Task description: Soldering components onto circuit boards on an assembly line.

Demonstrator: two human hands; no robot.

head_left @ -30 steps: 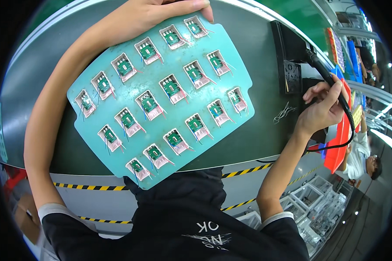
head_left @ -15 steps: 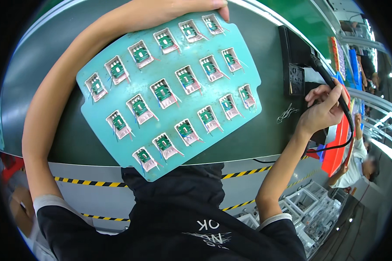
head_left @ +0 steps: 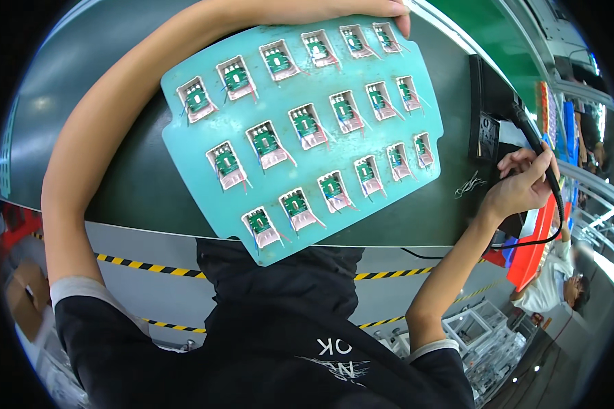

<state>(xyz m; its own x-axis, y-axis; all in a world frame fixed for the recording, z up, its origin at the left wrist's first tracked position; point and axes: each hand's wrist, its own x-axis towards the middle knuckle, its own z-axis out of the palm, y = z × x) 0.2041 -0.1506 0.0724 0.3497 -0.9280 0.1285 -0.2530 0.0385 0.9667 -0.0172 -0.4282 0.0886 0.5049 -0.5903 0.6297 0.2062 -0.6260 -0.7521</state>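
A teal tray [head_left: 266,187] lies tilted across the bench, its near corner past the front edge. Rows of white plastic housings sit in its slots, each with a green circuit board [head_left: 305,123] and thin red and blue wires. My left arm reaches round the tray's left side, and my left hand [head_left: 382,9] grips the far edge, fingers bent over the far right corner. On the right, my right hand [head_left: 525,184] is closed round the black handle of a soldering iron [head_left: 533,133]. Its front end points into a black stand [head_left: 484,116]; the tip is hidden.
Loose thin wire offcuts [head_left: 469,185] lie on the dark green bench [head_left: 143,184] between tray and stand. The black iron cable [head_left: 561,211] loops below my right hand. Red bins [head_left: 531,245] stand at the right edge, with another person [head_left: 559,276] beyond.
The whole view has shifted and turned a little, so tray, stand and hands appear farther right. Both hands keep their holds, and the iron remains at the stand.
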